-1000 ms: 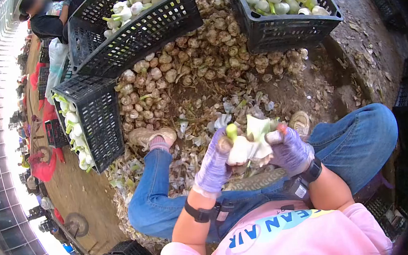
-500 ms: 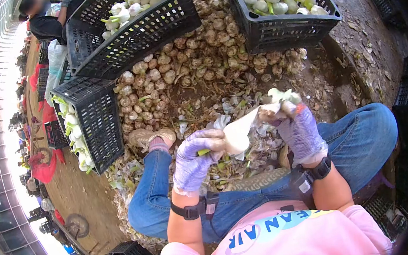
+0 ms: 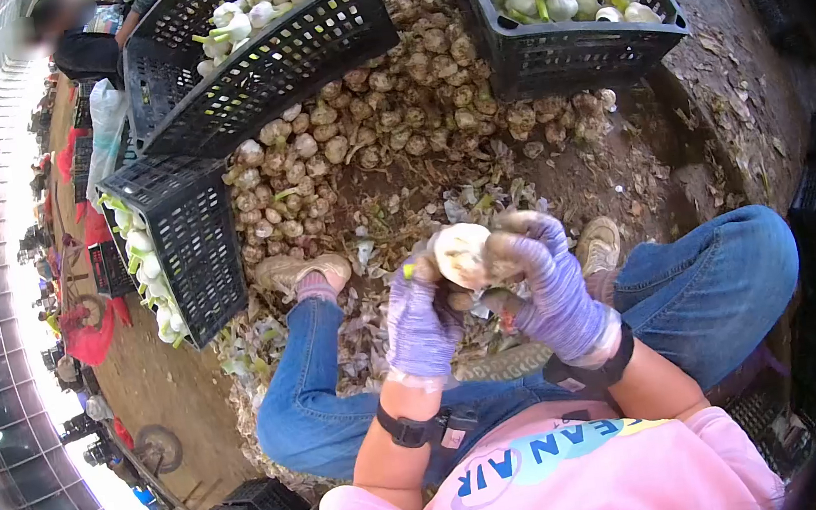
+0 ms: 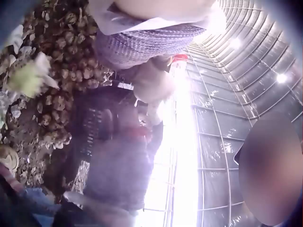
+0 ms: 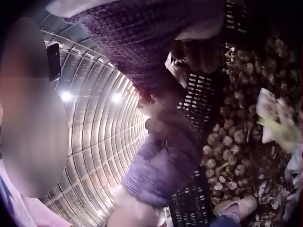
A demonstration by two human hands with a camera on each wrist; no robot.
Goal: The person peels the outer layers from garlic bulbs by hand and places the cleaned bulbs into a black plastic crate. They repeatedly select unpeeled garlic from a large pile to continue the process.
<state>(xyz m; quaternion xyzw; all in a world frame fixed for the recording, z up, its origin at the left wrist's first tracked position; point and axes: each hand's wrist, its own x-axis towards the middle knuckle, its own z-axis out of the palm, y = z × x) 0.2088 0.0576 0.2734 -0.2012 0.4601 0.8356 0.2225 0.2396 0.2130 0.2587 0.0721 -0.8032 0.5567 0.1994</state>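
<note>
A white garlic bulb (image 3: 463, 255) is held up between both gloved hands in the head view, its brown root end turned toward the person. My left hand (image 3: 419, 316), in a purple knit glove with dirty fingertips, grips the bulb from the left; a bit of green stem (image 3: 409, 271) sticks out by its fingers. My right hand (image 3: 561, 290), in a matching glove, curls its fingers against the bulb's right side, thumb low beneath it. In the right wrist view a blurred piece of pale garlic skin (image 5: 279, 124) hangs in the air, apart from the hands.
Unpeeled garlic bulbs (image 3: 391, 106) lie heaped ahead, with shed skins (image 3: 378, 344) around the feet. Black crates of cleaned garlic stand at the back right (image 3: 588, 63), back left (image 3: 277, 73) and left (image 3: 190, 244). Another person (image 3: 88, 55) sits at far left.
The right hand pulled a strip of outer skin away from the bulb to the right. That skin has left the hand, which is back at the bulb; the left hand has turned the bulb's root end up.
</note>
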